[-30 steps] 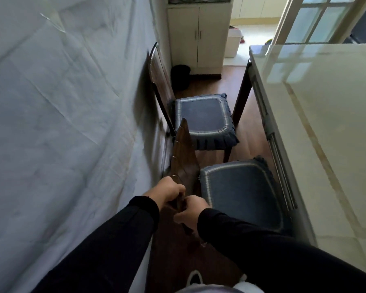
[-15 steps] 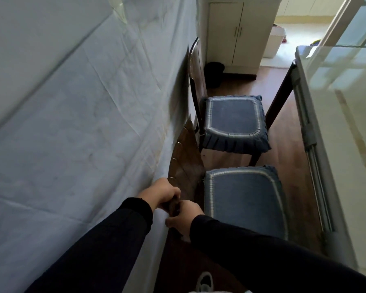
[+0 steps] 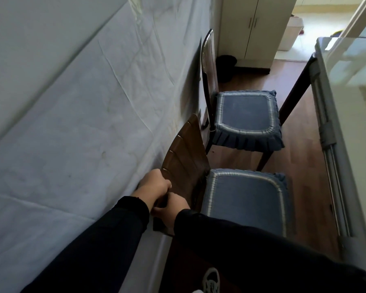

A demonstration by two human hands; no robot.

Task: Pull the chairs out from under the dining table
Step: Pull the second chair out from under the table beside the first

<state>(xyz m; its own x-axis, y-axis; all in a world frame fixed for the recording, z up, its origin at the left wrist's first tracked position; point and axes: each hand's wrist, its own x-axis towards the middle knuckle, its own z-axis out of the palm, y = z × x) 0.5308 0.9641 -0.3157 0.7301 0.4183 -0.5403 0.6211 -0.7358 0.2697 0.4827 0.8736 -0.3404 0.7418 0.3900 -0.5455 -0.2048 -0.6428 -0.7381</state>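
Two dark wooden chairs with blue seat cushions stand between a cloth-covered wall and the dining table (image 3: 347,106) on the right. The near chair (image 3: 186,161) has its backrest close to the cloth. My left hand (image 3: 154,185) grips the near end of that backrest's top edge. Just below it, my right hand (image 3: 170,210) holds the same backrest from the seat side. The near seat (image 3: 245,197) stands apart from the table edge, with floor showing between them. The far chair (image 3: 245,117) stands further along, its back against the wall.
A wrinkled white cloth (image 3: 82,123) covers the wall on the left. Beyond the far chair stand a cream cupboard (image 3: 256,28) and a dark bin (image 3: 225,66). A dark table leg (image 3: 294,89) slants down beside the far seat. Wooden floor runs between chairs and table.
The near chair has moved left, away from the table and toward the cloth, with both hands still on its backrest. The view has swung left, so less of the tabletop shows.
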